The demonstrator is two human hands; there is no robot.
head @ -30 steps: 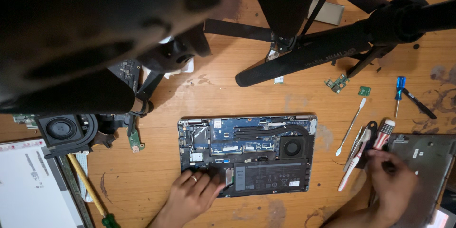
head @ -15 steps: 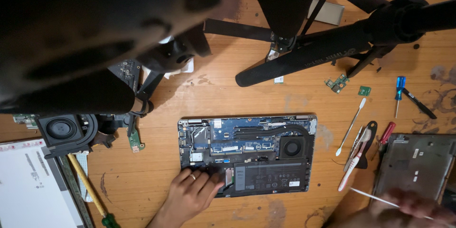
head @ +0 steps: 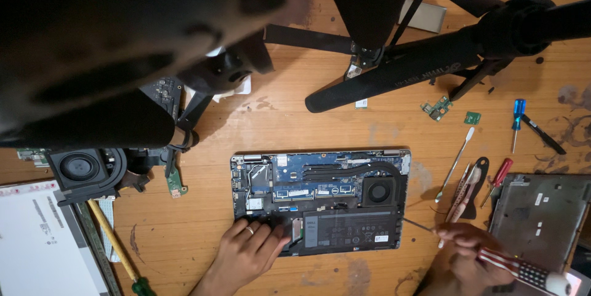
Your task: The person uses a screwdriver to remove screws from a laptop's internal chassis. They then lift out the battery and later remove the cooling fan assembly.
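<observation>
An opened laptop lies bottom-up on the wooden table, its board, fan and black battery exposed. My left hand, with a ring on one finger, presses flat on the laptop's lower left corner. My right hand grips a screwdriver with a red, white and black handle. Its thin shaft points left, and the tip sits at the laptop's lower right edge beside the battery.
A grey laptop cover lies at the right. Small tools lie between: a white spudger, a red screwdriver, a blue screwdriver. A black tripod stands over the back. Loose fan, circuit boards and a screen panel are at the left.
My right hand left the tools beside the grey cover, picked up the striped screwdriver and brought its tip to the laptop's lower right edge. My left hand stayed on the laptop.
</observation>
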